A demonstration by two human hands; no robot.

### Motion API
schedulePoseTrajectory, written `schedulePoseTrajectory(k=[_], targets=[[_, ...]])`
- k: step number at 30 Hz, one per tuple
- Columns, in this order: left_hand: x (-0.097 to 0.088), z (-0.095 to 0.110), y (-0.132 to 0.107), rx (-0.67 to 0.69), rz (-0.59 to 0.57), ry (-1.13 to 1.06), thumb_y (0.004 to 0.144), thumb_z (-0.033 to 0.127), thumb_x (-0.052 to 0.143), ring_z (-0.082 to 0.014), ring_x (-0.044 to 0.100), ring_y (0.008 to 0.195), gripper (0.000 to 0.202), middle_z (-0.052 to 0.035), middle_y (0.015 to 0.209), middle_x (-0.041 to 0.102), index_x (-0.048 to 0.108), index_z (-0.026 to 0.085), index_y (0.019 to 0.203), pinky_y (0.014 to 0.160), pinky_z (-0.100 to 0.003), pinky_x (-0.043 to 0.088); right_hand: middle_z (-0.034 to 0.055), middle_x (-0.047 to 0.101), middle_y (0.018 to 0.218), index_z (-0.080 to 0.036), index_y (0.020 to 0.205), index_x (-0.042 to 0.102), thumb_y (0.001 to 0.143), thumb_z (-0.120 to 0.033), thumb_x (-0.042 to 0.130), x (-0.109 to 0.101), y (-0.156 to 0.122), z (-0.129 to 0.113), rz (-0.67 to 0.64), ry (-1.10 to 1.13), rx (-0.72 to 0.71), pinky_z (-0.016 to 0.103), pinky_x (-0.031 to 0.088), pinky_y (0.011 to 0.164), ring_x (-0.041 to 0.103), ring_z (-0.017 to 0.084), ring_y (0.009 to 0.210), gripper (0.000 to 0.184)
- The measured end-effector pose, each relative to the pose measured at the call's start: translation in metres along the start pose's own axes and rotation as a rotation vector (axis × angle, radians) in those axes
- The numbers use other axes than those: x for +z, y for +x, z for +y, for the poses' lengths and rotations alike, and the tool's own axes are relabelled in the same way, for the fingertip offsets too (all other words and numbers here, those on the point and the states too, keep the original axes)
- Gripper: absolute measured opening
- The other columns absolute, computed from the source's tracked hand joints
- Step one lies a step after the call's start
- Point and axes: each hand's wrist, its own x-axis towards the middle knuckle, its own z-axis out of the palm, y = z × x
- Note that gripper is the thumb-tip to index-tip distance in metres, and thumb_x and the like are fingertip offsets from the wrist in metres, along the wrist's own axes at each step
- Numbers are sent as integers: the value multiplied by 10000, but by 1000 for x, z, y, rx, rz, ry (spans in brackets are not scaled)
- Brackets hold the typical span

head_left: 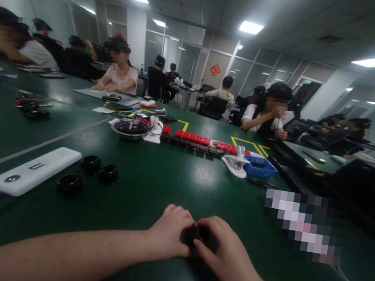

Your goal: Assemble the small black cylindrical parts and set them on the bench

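Both my hands meet over the near middle of the green table (151,191). My left hand (171,230) curls its fingers around one side of a black ring-shaped coil (204,233). On the opposite side, my right hand (223,243) pinches the same coil between thumb and fingers. Much of the coil is hidden by the fingers, and its exact kind is hard to make out. To the left lie three similar glossy black coils: one in front (70,185), one behind it (90,164) and one at the right (108,174).
A white power bank-like case (36,171) with a cable lies left. Farther back are a metal bowl (129,130), red blocks in a row (193,137), a white clip (236,162) and a blue tray (259,167). Several people sit around other tables.
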Motion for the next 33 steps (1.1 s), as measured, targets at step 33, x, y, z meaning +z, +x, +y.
schedulePoseTrajectory(k=[33], targets=[[0,-2,1,17,9,-7,647,438,699,-200,499,833,326,5,863,575,599,190,834,766,-329,327,65,583,997,-183,1023,532,739,-208,612,2,-1,1,-10,47,62,342,432,812,542,214,924,296]])
